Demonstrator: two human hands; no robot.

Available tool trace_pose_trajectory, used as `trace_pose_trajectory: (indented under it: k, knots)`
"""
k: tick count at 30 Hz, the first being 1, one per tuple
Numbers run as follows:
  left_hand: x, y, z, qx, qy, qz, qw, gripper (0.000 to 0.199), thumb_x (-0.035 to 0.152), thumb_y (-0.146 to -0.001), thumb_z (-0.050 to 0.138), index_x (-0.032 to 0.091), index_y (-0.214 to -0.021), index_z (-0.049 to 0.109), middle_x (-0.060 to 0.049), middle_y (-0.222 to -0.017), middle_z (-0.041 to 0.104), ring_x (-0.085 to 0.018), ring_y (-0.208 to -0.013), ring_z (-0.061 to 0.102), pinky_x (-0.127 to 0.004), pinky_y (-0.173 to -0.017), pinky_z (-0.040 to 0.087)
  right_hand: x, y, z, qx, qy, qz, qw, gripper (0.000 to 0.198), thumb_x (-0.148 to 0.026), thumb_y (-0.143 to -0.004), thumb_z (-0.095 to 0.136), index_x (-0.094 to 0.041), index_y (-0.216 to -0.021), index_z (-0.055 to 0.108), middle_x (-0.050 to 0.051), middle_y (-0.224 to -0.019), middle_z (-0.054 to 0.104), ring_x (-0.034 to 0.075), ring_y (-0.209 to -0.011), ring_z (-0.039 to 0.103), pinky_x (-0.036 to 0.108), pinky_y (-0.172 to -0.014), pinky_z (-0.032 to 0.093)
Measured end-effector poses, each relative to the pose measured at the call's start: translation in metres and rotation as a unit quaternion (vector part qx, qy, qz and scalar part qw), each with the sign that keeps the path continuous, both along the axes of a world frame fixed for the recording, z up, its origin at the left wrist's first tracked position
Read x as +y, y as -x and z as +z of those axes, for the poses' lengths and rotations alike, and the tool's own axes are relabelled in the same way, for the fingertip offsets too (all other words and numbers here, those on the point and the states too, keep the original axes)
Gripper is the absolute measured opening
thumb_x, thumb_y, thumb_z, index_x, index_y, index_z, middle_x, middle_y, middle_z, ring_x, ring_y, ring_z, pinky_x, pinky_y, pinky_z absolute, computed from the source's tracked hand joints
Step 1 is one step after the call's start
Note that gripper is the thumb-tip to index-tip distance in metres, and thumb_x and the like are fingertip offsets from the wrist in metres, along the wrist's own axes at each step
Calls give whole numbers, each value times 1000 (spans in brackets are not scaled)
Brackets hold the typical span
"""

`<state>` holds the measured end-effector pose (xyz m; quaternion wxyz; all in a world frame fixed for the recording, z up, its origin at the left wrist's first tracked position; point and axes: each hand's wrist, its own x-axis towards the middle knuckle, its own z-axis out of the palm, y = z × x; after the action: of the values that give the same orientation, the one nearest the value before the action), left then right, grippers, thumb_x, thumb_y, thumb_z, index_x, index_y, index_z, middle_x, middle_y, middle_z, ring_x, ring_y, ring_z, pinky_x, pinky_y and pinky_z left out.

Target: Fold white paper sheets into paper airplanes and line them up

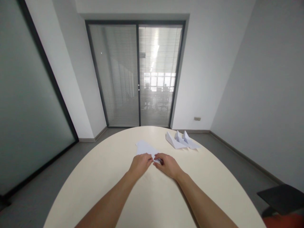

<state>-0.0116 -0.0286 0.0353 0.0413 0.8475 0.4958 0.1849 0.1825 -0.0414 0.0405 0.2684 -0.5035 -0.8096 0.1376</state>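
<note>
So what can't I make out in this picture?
All in the head view:
Near part of the white paper: hidden by the left hand and right hand.
What lies beyond the glass panels: veiled by the blinds.
Near edge of the table: cut off by the picture's bottom edge.
Dark object, lower right: cut off by the right edge.

Three white paper boats (181,143) line a rounded cream table (95,172) right of center, near a folded paper sheet (144,147) mid-frame.
</note>
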Motion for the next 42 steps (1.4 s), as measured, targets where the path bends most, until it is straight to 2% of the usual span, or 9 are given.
trace_pose_trajectory:
  k: [4, 6, 16, 22, 27, 30, 34, 39, 42]
  knots:
    - [0, -1, -1, -2, -7, 7, 1000, 21, 33, -97, 50, 25, -102, 70, -4, -102, 72, -21, -95, 67, -28, -81, 46, -1, 1, 2, -20, -1, -15, 1000, 20, -31, -85, 59, -26, -98, 73, 2, -102, 75, 18, -82, 67, 26, -76, 45]
    - [0, -1, -2, -5, -11, 4, 1000, 22, 34, -97, 50, 25, -102, 69, -4, -102, 72, -21, -95, 67, -29, -81, 47, -2, 2, 3, -28, -4, -18, 999, 19, -30, -87, 56, -25, -95, 73, 1, -93, 76, 17, -76, 65, 25, -72, 43]
    - [0, -2, -4, -8, -15, -3, 1000, 25, 37, -98, 49, 24, -103, 69, -5, -103, 72, -21, -95, 66, -29, -82, 47, 3, 1, -4, -26, -26, -35, 999, 26, -31, -97, 47, -19, -94, 70, 6, -92, 71, 20, -92, 62, 27, -81, 42]
    - [-4, -3, 0, -6, -17, -15, 1000, 22, 32, -98, 48, 22, -95, 67, -5, -100, 69, -20, -94, 65, -29, -82, 46, 8, 1, -8, -19, -45, -42, 998, 23, -29, -96, 51, -18, -84, 67, 7, -89, 67, 20, -92, 59, 28, -82, 42]
    - [-5, -4, -1, -28, -23, -30, 999, 21, 28, -97, 47, 22, -100, 67, -5, -101, 69, -20, -95, 64, -30, -84, 47, 9, -1, -6, -12, -41, -45, 998, 19, -26, -93, 54, -17, -81, 66, 7, -88, 67, 20, -91, 59, 28, -82, 43]
    - [-4, -5, -3, -38, -37, -42, 998, 23, 24, -95, 47, 21, -102, 68, -5, -100, 70, -21, -96, 64, -34, -94, 44, 9, -2, -7, -6, -39, -40, 998, 16, -23, -92, 54, -17, -85, 68, 7, -91, 68, 20, -94, 59, 28, -84, 43]
    - [-5, -5, -3, -46, -47, -66, 996, 22, 18, -92, 48, 21, -97, 69, -6, -97, 70, -22, -101, 62, -44, -111, 30, 10, -3, -8, 0, -46, -39, 998, 18, -19, -90, 53, -19, -95, 70, 6, -95, 69, 20, -98, 59, 29, -89, 43]
    - [-2, -4, -5, -87, -9, -96, 992, 23, 8, -83, 50, 19, -93, 67, -7, -100, 65, -22, -100, 60, -34, -95, 44, 7, -4, -4, -3, -28, -42, 999, 26, -16, -88, 51, -22, -97, 74, 5, -98, 69, 17, -89, 64, 27, -82, 46]
    - [1, -3, -10, -124, -4, -104, 987, 28, 6, -82, 47, 20, -93, 68, -7, -101, 65, -21, -101, 59, -32, -92, 45, 3, -3, -2, -18, -30, -19, 999, 28, -18, -88, 51, -25, -98, 76, 4, -99, 70, 17, -89, 65, 26, -82, 46]
